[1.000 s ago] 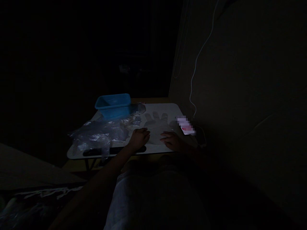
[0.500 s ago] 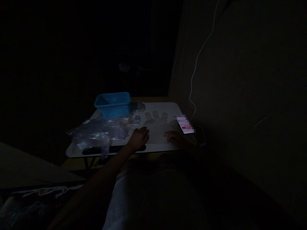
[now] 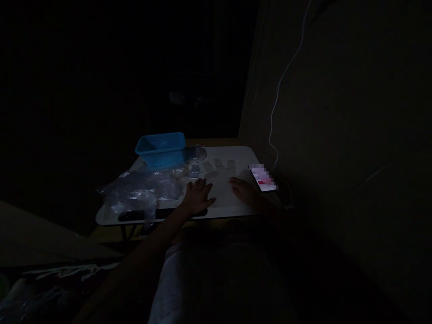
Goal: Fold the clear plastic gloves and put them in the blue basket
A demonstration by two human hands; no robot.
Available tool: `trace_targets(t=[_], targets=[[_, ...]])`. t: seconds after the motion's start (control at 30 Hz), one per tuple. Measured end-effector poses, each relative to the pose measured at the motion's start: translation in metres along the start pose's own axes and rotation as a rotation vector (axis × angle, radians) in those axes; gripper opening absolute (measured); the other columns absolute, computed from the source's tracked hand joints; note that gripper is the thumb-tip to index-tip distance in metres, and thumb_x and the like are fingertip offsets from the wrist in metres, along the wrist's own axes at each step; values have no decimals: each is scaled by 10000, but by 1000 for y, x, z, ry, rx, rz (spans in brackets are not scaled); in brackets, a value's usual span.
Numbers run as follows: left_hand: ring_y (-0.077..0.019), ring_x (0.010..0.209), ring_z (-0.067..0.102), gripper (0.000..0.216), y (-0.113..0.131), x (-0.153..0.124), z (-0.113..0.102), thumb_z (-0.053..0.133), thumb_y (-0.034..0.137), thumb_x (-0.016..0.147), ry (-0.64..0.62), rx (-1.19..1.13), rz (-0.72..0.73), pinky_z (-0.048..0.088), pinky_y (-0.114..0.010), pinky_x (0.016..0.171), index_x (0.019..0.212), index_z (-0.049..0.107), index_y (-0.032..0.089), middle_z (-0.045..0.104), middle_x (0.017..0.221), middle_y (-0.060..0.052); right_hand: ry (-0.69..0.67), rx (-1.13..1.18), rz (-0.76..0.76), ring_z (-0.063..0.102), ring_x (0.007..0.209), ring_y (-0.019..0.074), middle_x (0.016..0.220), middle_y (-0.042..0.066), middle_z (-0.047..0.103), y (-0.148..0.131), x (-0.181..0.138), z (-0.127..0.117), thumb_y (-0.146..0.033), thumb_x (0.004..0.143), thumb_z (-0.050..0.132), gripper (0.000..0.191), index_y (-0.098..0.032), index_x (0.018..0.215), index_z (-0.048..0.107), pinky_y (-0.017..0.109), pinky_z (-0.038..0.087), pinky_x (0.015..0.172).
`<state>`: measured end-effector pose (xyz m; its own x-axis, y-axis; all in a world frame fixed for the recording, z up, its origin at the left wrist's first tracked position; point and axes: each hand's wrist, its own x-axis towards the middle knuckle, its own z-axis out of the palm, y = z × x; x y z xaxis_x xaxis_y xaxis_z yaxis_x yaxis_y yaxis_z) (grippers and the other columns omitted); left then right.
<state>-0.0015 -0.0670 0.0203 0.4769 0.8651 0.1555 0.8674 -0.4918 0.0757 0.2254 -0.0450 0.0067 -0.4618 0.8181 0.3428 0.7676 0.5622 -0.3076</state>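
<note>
A thin, see-through plastic glove (image 3: pixel 221 184) lies flat on the white folding table (image 3: pixel 232 153), its fingers pointing away from me. My left hand (image 3: pixel 197 197) rests palm down at the glove's left edge, fingers spread. At the right edge is my right hand (image 3: pixel 242 190), its fingers stretched toward the glove and lightly bent. Neither hand shows anything held. Dim light hides whether the fingertips press on the plastic. Left of my left hand spreads a crumpled heap of clear plastic (image 3: pixel 145 186).
A blue plastic basket (image 3: pixel 162 155) stands at the table's back left. A lit phone (image 3: pixel 263 178) lies at the right edge, near a white cable (image 3: pixel 278 90) hanging along the wall. A long black slot or bar (image 3: pixel 135 215) runs along the front edge, partly under the plastic.
My left hand has opened, its thumb now spread out to the right. My right hand's fingers have straightened a little. The view has shifted slightly; the glove stays flat.
</note>
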Motion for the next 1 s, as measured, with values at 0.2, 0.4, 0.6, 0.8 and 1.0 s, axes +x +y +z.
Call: trace_targets(t=[0.2, 0.4, 0.6, 0.8, 1.0], targets=[[-251, 1236, 364, 430, -3, 10, 6, 260, 393, 900, 148, 0, -92, 304, -463, 954, 1227, 453, 194, 436, 1333, -124, 13, -70, 3, 478, 1174, 232, 1250, 156, 528, -1, -5, 6, -143, 795, 439, 367, -87, 1124, 593, 385, 384, 1000], [-259, 1211, 384, 418, -17, 30, 11, 327, 354, 869, 145, 17, -134, 344, -477, 897, 1238, 426, 183, 463, 1301, -132, 41, -77, 41, 581, 1026, 215, 1124, 94, 625, -6, 7, -6, -116, 759, 463, 311, -160, 1001, 654, 382, 421, 925], [-289, 1120, 455, 374, -27, 41, 6, 410, 429, 828, 188, 31, -193, 319, -513, 899, 1079, 552, 190, 553, 1187, -116, 56, -39, 89, 613, 921, 168, 1007, 57, 672, -5, 43, -3, -120, 765, 471, 267, -176, 942, 662, 278, 445, 847], [-288, 1102, 462, 352, -28, 43, 7, 362, 434, 858, 216, 43, -166, 313, -511, 892, 972, 605, 206, 569, 1162, -99, 114, -44, 103, 598, 938, 169, 997, 54, 671, 5, 60, 20, -116, 762, 478, 260, -190, 934, 659, 286, 432, 863], [-278, 1125, 449, 286, -29, 41, 12, 422, 353, 837, 243, 41, -127, 311, -502, 904, 1013, 597, 211, 570, 1168, -97, 128, -57, 44, 528, 1073, 191, 1114, 45, 629, 4, 53, 23, -130, 772, 476, 289, -216, 989, 647, 366, 376, 923]])
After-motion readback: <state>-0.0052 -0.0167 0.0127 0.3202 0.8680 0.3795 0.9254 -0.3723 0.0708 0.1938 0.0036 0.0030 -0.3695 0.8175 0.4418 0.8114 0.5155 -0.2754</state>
